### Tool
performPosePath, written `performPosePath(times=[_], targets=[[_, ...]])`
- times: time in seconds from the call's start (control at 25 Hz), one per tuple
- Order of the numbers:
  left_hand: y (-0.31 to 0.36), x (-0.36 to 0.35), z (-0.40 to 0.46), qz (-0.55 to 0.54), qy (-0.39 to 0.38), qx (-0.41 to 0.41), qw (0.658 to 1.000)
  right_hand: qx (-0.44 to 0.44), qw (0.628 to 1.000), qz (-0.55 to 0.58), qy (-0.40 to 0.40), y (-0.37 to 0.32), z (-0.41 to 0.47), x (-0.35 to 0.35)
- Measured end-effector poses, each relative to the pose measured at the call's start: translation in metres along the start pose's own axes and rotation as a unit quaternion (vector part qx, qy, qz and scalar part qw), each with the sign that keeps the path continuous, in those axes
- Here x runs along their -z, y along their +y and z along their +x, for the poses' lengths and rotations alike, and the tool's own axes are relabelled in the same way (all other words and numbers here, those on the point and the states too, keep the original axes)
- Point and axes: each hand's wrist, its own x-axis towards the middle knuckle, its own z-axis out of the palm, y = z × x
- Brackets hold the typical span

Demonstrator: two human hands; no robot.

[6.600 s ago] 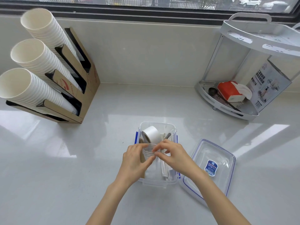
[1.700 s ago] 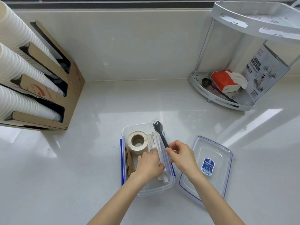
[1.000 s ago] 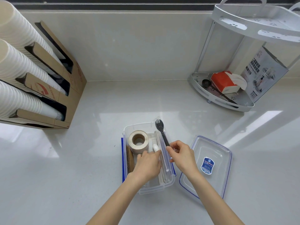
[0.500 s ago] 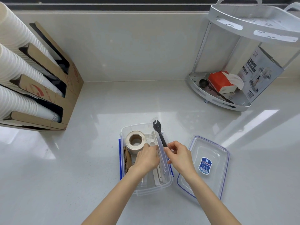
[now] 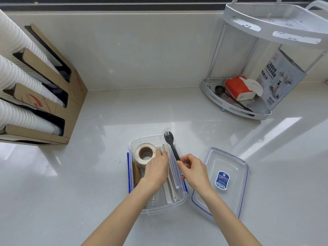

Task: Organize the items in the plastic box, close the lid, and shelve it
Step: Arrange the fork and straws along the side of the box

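A clear plastic box [image 5: 160,207] with blue latches sits on the counter in front of me. Inside it, a roll of tape [image 5: 144,153] stands at the far left, cardboard pieces [image 5: 136,174] along the left wall, and white wrapped utensils [image 5: 171,190] on the right. My left hand [image 5: 157,170] is down inside the box, fingers touching the tape roll and pressing on the items. My right hand [image 5: 194,171] pinches the handle of a wrapped black fork [image 5: 170,142], whose head sticks out over the box's far rim. The clear lid [image 5: 229,171] lies upside down on the right.
A cardboard dispenser [image 5: 58,96] with stacks of white paper cups stands at the left. At the back right is a white two-tier corner shelf [image 5: 236,109] holding a red tissue pack [image 5: 238,87], a black scoop and a printed box [image 5: 282,79].
My left hand has slid further up the box until its fingers touch the tape roll. My right hand keeps its hold on the fork, which has barely moved. The view shifted slightly.
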Motion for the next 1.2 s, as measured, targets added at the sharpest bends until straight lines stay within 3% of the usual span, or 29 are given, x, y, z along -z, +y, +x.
performPosePath(times=[0.24, 0.52, 0.64, 1.0, 1.12, 1.2], targets=[[-0.007, 0.02, -0.001, -0.134, 0.081, -0.002, 0.988, 0.011, 1.0, -0.014, 0.021, -0.003, -0.002, 0.002], [-0.033, 0.049, -0.011, -0.211, 0.147, 0.025, 0.966, 0.092, 0.976, -0.196, -0.005, -0.02, -0.022, 0.002], [-0.039, 0.052, -0.016, -0.212, 0.148, 0.039, 0.965, 0.094, 0.95, -0.295, -0.051, -0.022, -0.033, -0.006], [-0.04, 0.047, -0.022, -0.219, 0.111, 0.028, 0.969, 0.045, 0.901, -0.408, -0.144, -0.029, -0.044, -0.024], [-0.039, 0.045, -0.02, -0.201, 0.091, 0.016, 0.975, 0.061, 0.914, -0.379, -0.134, -0.026, -0.043, -0.021], [-0.035, 0.042, -0.018, -0.19, 0.075, 0.004, 0.979, 0.083, 0.935, -0.335, -0.076, -0.025, -0.04, -0.013]])
